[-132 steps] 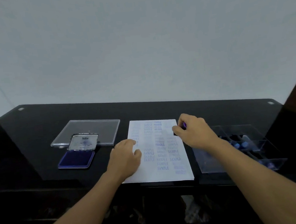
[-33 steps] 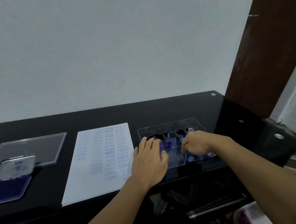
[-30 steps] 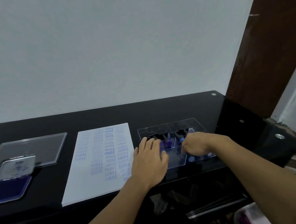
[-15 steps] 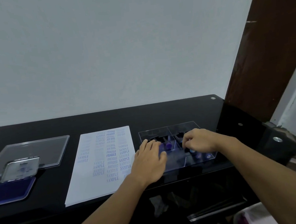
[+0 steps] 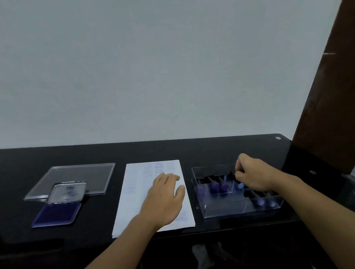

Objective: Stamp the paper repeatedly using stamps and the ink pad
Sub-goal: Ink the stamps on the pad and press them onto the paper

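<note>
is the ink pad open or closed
Open. The ink pad has its lid flipped back behind it, leaving the dark blue ink surface bare.

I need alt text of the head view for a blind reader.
A person's left hand lies flat on a white paper sheet with faint blue stamped words, while the right hand, fingers curled, reaches into a clear plastic divided box of purple-handled stamps. An open blue ink pad sits left, on a black table.

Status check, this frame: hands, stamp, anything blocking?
Left hand flat on paper. Right hand pinching a stamp inside the tray. Ink pad open, unobstructed.
</note>
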Tool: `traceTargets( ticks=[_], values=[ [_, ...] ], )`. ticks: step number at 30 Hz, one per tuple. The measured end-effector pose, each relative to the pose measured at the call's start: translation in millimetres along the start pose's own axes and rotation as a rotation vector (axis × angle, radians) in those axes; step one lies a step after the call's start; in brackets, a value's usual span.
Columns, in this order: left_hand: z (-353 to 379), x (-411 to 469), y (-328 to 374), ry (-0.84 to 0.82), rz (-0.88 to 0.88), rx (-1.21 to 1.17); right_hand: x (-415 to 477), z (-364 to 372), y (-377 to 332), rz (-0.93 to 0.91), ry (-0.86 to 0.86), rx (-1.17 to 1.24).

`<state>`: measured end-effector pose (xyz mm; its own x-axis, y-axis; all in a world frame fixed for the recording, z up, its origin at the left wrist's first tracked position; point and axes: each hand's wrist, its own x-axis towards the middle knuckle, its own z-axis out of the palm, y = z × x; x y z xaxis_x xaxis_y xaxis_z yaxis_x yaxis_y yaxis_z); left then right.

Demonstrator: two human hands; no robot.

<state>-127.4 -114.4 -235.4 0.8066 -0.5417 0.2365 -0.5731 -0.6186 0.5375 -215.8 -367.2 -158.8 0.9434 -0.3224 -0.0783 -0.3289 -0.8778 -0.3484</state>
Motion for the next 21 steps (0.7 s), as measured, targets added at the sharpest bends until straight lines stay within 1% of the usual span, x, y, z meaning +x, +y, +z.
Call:
traceTargets(
  ticks=[6,9,13,16,21],
  values=[
    [-43,-27,-51,0.051,-0.067,0.024,7,14,-69,-0.143,0.038,0.018],
    [-66,-42,-80,0.098,-0.11,0.056,15,31,-108,-0.209,0.064,0.076],
    [-95,-63,-119,0.171,-0.151,0.076,23,55,-159,-0.276,0.027,0.122],
    [-113,-78,-143,0.213,-0.222,0.08,26,73,-195,-0.327,-0.006,0.122],
    [-137,-94,-185,0.243,-0.3,0.174,29,105,-249,-0.404,-0.015,0.145]
  ],
)
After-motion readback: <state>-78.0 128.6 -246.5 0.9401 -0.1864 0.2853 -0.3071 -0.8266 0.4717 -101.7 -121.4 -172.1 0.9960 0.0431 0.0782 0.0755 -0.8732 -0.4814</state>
